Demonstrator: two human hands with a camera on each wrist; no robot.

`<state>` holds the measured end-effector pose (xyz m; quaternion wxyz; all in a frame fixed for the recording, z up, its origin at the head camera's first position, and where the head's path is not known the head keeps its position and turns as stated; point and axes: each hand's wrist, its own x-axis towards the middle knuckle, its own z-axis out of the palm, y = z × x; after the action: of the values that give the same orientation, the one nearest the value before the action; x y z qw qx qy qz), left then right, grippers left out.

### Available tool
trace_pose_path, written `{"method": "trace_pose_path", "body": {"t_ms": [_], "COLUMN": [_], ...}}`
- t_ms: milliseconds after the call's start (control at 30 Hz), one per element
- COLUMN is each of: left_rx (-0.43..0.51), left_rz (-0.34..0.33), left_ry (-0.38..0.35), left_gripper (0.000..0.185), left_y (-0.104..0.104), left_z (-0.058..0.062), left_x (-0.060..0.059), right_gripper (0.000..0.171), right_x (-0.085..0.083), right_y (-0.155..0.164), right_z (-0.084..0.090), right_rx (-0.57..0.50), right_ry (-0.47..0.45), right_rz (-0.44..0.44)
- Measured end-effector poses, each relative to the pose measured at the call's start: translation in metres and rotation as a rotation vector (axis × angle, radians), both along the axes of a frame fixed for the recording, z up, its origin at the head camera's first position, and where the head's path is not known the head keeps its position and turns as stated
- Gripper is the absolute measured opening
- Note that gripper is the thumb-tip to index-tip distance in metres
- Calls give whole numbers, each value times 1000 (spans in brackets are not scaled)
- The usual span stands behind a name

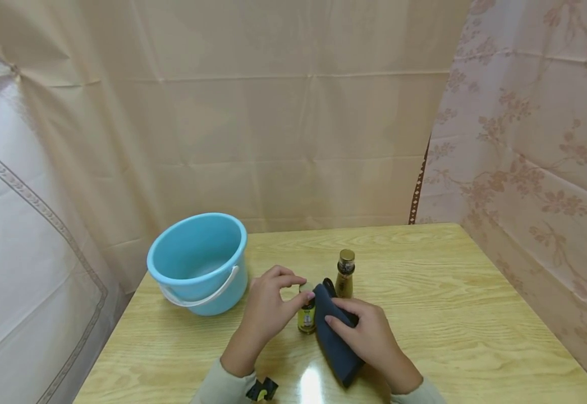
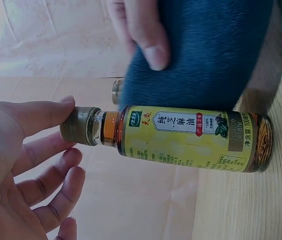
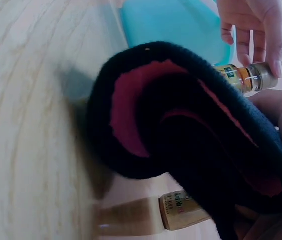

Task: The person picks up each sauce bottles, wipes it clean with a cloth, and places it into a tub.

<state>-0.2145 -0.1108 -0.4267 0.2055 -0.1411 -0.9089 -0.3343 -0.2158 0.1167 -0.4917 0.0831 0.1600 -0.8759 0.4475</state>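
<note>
My left hand [image 1: 268, 308] pinches the brown cap of a small sesame oil bottle [image 2: 180, 137] between thumb and index finger, the other fingers loosely bent. The bottle stands upright on the table, its yellow label facing the left wrist camera. My right hand [image 1: 366, 331] grips a folded dark blue cloth piece [image 1: 331, 336] with a fuzzy surface, its upper part right beside the oil bottle. In the right wrist view its curled end shows pink inside. Just behind the cloth stands a second bottle [image 1: 345, 275] with a gold cap, its lower part hidden.
A light blue bucket [image 1: 240, 286] with a white handle stands to the left on the wood-grain table [image 1: 450, 314]. Beige curtain [image 1: 283, 123] hangs along the back, and a flowered curtain [image 1: 536, 168] borders the right side.
</note>
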Motion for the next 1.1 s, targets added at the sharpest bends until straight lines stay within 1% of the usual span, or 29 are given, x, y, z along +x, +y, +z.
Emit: {"method": "trace_pose_path", "body": {"t_ms": [100, 233, 400, 567, 733, 833, 967, 1100], "left_rx": [13, 17, 19, 19, 26, 24, 16, 13], "left_rz": [-2, -4, -4, -8, -17, -19, -14, -7], "left_ry": [-6, -12, -20, -17, -8, -7, -11, -14], "left_gripper": [28, 27, 27, 29, 29, 28, 27, 27], "left_y": [0, 1, 0, -1, -1, -1, -2, -2], "left_z": [1, 2, 2, 1, 0, -1, -1, -1], "left_x": [1, 0, 0, -1, -1, -1, -2, -2], "right_gripper": [30, 31, 32, 30, 29, 30, 30, 30], "right_x": [-1, -1, -2, -2, 0, 1, 2, 3], "right_y": [-1, -1, -2, -2, -3, -3, -3, -4], "right_z": [-1, -3, -4, -4, -2, -1, 0, 2], "right_rx": [47, 94, 104, 106, 88, 64, 31, -29], "right_ry": [-47, -68, -75, -62, -29, 7, 77, 160], "right_rz": [-9, -21, -28, -28, -33, -36, -30, -9]}}
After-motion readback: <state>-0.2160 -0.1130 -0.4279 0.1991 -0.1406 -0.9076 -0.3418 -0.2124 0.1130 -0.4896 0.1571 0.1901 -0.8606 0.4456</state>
